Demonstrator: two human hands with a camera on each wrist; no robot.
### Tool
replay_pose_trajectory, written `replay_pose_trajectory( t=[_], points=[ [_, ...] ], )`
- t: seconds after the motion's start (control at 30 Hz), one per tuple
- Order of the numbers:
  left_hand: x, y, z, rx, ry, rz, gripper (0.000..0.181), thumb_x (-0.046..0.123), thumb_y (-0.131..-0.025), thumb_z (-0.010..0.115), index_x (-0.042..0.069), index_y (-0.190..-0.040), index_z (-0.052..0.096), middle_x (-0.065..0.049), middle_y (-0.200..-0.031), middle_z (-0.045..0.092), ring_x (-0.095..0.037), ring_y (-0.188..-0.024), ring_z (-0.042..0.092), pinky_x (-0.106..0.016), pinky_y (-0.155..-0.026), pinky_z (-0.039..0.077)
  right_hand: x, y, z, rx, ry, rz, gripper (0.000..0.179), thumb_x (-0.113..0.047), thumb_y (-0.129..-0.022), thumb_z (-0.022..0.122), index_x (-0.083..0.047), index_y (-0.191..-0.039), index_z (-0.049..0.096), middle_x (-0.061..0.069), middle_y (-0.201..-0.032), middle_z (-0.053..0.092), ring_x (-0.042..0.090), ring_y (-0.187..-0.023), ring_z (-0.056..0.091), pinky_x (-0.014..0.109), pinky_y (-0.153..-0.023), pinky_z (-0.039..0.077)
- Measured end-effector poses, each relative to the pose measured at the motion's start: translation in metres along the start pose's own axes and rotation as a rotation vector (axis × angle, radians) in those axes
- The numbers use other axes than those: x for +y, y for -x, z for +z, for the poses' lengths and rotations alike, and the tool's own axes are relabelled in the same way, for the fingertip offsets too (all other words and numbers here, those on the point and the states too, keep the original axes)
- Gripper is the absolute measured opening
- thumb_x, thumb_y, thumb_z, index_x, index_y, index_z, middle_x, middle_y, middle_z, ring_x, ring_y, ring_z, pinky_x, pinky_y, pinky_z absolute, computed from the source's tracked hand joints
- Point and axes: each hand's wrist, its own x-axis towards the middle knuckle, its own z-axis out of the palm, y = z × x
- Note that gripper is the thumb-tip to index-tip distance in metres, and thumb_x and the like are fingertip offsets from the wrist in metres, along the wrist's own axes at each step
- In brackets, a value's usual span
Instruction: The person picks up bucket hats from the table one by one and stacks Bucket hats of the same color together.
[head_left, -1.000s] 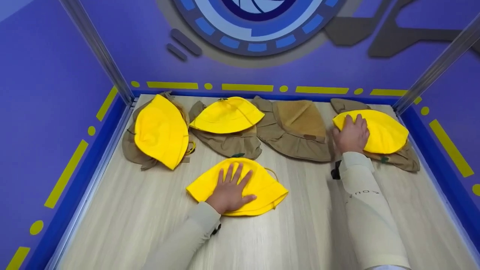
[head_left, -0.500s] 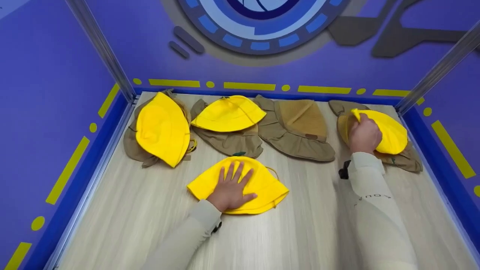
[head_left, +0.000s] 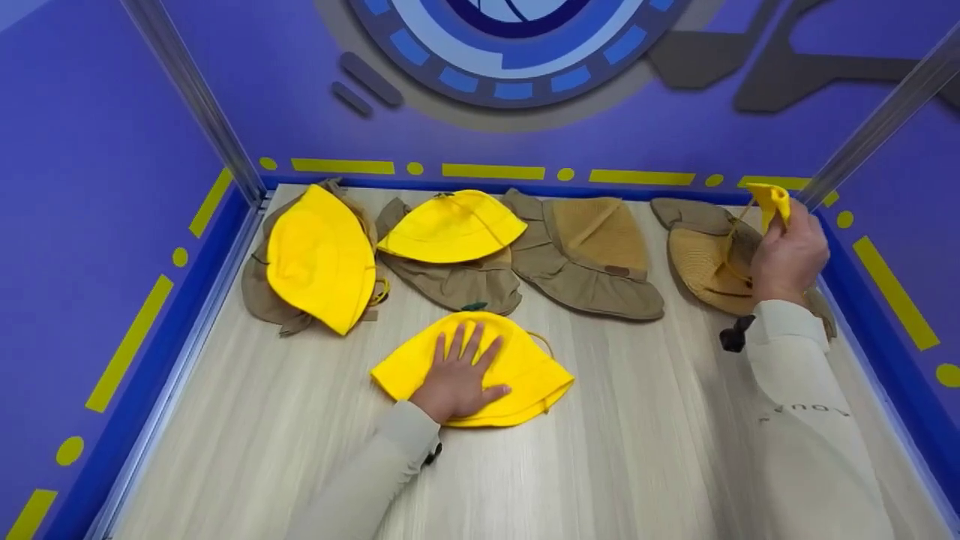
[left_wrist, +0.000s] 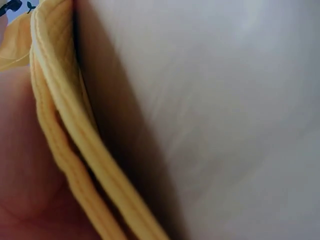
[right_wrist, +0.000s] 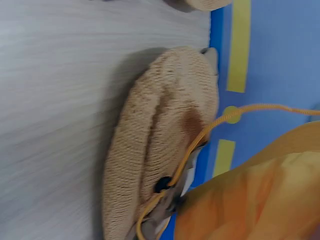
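Observation:
My left hand [head_left: 457,375] lies flat with spread fingers on a yellow bucket hat [head_left: 525,375] at the front middle of the table. Its stitched double brim [left_wrist: 80,145] crosses the left wrist view. At the far right, my right hand [head_left: 791,255] grips another yellow bucket hat [head_left: 771,201], raised and seen nearly edge-on in the head view. The right wrist view shows its cloth [right_wrist: 260,200] and a thin hanging cord [right_wrist: 205,130] with a black toggle. Beneath it lies a tan woven sun hat [head_left: 701,262] with a brown fabric flap, partly covered by my right hand.
Along the back lie two yellow hats, one at left [head_left: 322,259] and one near the middle [head_left: 454,229], each on a brown one. Beside them is a brown sun hat [head_left: 600,240] with a leather tag. Purple panels [head_left: 82,187] with metal posts enclose the table.
My right hand has gone from touching the far-right yellow hat to gripping it and has lifted it off the tan hat, moving right. The left hand stays in place.

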Motion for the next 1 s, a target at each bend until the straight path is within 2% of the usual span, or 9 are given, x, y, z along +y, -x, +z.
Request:
replay_pose_trajectory(
  t=[0.13, 0.2, 0.37, 0.53, 0.77, 0.87, 1.0],
  points=[
    [0.000, 0.002, -0.001, 0.011, 0.004, 0.007, 0.080, 0.068, -0.102, 0.037, 0.027, -0.166, 0.013, -0.011, -0.174, 0.003, -0.041, -0.160, 0.001, -0.066, -0.125, 0.005, -0.009, -0.003, -0.012, 0.020, -0.111, 0.039, 0.041, -0.044, -0.106, 0.048, -0.019, -0.131, 0.069, 0.005, -0.130, 0.071, 0.020, -0.123, 0.065, 0.029, -0.111, 0.048],
    [0.000, 0.003, 0.000, 0.022, 0.007, 0.012, 0.080, 0.068, -0.102, 0.039, 0.026, -0.166, 0.015, -0.012, -0.174, 0.005, -0.041, -0.160, 0.003, -0.066, -0.124, 0.006, -0.014, -0.004, -0.016, 0.027, -0.149, 0.066, 0.044, -0.048, -0.104, 0.048, -0.021, -0.130, 0.069, 0.001, -0.131, 0.071, 0.015, -0.122, 0.065, 0.025, -0.108, 0.049],
    [0.000, 0.003, 0.001, 0.035, 0.010, 0.013, 0.080, 0.067, -0.102, 0.039, 0.025, -0.166, 0.016, -0.012, -0.174, 0.006, -0.041, -0.160, 0.004, -0.066, -0.125, 0.007, -0.025, -0.003, -0.024, 0.029, -0.263, 0.144, 0.041, -0.049, -0.102, 0.050, -0.024, -0.128, 0.070, 0.001, -0.126, 0.072, 0.012, -0.112, 0.067, 0.023, -0.100, 0.053],
    [0.000, 0.002, 0.001, 0.025, 0.013, 0.007, 0.080, 0.068, -0.102, 0.037, 0.027, -0.166, 0.014, -0.011, -0.174, 0.004, -0.040, -0.160, 0.002, -0.065, -0.125, 0.006, -0.037, 0.003, -0.032, 0.040, -0.445, 0.206, 0.033, -0.043, -0.100, 0.056, -0.027, -0.126, 0.069, -0.003, -0.123, 0.071, 0.010, -0.113, 0.066, 0.023, -0.101, 0.053],
    [-0.002, 0.001, 0.002, 0.038, 0.045, 0.012, 0.080, 0.067, -0.101, 0.040, 0.026, -0.166, 0.017, -0.011, -0.174, 0.005, -0.040, -0.160, 0.003, -0.066, -0.125, 0.006, -0.068, 0.028, -0.053, 0.060, -0.609, 0.210, 0.030, -0.034, -0.101, 0.058, -0.019, -0.124, 0.069, -0.006, -0.112, 0.069, 0.013, -0.109, 0.066, 0.024, -0.099, 0.054],
    [-0.003, -0.001, 0.002, 0.047, 0.077, 0.012, 0.080, 0.066, -0.101, 0.044, 0.026, -0.165, 0.020, -0.011, -0.174, 0.007, -0.040, -0.160, 0.003, -0.066, -0.125, 0.005, -0.079, 0.039, -0.061, 0.042, -0.686, 0.201, 0.030, -0.032, -0.100, 0.060, -0.016, -0.125, 0.068, -0.003, -0.113, 0.068, 0.016, -0.111, 0.066, 0.025, -0.101, 0.054],
    [-0.003, -0.001, -0.001, 0.042, 0.149, 0.017, 0.080, 0.063, -0.100, 0.050, 0.024, -0.164, 0.024, -0.012, -0.174, 0.008, -0.041, -0.160, 0.003, -0.067, -0.124, 0.003, -0.090, 0.055, -0.068, 0.010, -0.754, 0.149, 0.031, -0.028, -0.101, 0.058, -0.014, -0.127, 0.066, 0.002, -0.116, 0.068, 0.021, -0.114, 0.066, 0.027, -0.102, 0.054]
  ],
)
